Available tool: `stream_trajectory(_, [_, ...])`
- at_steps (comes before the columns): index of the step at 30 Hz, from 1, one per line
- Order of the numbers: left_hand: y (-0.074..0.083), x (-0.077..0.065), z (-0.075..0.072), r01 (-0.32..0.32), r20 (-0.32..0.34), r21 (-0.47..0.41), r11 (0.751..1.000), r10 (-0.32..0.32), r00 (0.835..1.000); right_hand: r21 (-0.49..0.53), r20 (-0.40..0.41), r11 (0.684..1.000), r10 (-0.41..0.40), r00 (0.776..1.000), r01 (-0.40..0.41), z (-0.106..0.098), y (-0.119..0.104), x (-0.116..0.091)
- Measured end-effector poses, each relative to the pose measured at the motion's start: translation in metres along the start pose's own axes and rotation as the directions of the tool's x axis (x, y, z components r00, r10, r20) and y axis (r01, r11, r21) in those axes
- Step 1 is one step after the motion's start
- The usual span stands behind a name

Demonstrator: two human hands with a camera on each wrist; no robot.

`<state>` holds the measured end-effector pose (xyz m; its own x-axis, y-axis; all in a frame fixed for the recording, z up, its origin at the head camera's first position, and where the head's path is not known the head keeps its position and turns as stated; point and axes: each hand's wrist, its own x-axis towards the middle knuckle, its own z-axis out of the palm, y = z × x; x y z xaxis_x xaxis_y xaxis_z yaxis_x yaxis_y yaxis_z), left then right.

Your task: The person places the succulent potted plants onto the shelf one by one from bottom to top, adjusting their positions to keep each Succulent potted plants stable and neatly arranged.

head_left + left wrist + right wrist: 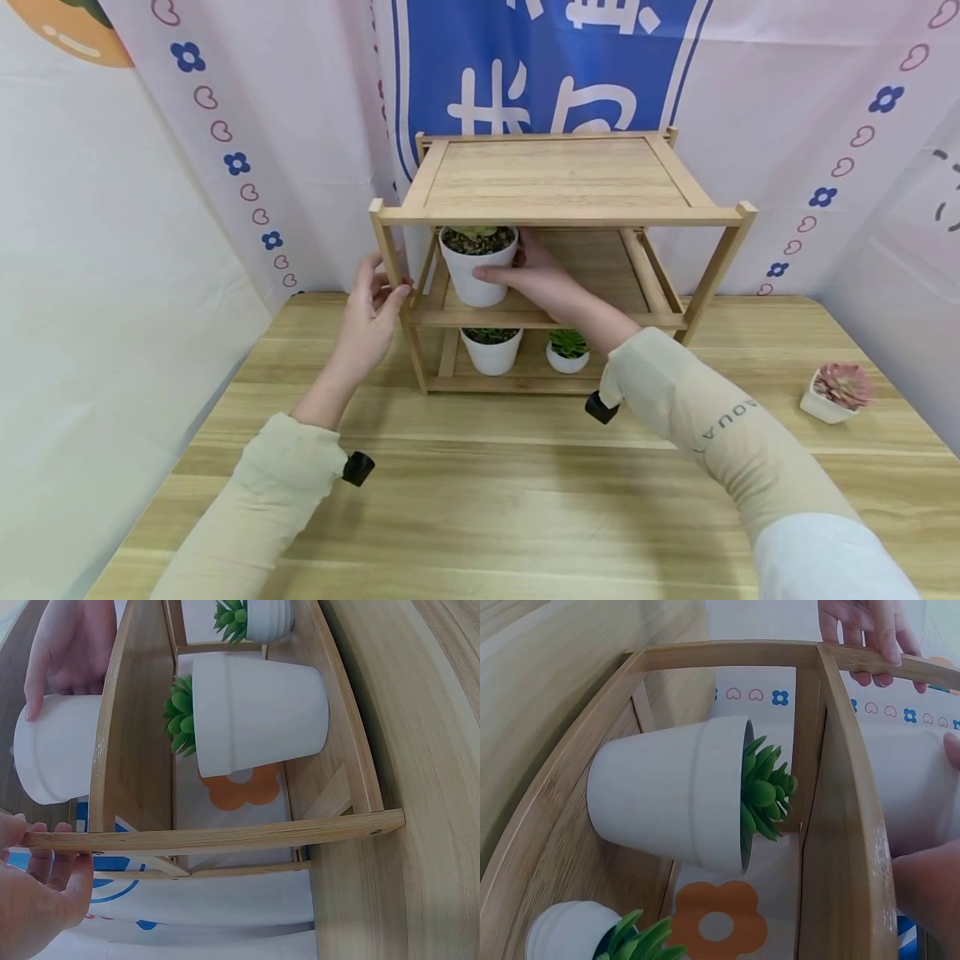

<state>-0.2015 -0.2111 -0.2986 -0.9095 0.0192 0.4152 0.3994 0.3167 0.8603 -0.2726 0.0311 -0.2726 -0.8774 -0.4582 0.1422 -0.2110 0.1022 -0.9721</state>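
Observation:
A three-tier wooden shelf rack (562, 217) stands on the table. My right hand (543, 279) holds a white flowerpot (476, 283) at the left end of the middle shelf, thumb across its front. Dark soil and a bit of green plant show at the pot's top; the upper board hides the rest. With thumb and fingertips, my left hand (367, 321) grips the rack's left front post (390, 258). On the bottom shelf sit a larger potted succulent (259, 716) and a smaller potted succulent (567, 354) to its right.
At the table's right side stands a pink succulent in a square white pot (828, 396). A patterned cloth backdrop (322, 108) hangs behind the rack. The rack's top board (558, 171) overhangs the middle shelf.

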Motion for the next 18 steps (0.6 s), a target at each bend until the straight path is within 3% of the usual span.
stream_trajectory(18, [0.0006,-0.0005,0.0003,0.005,0.002,0.001,1.000,-0.005,1.000,0.016,0.053,1.000,-0.018,0.998,0.017,-0.0076,0.0021,-0.0064])
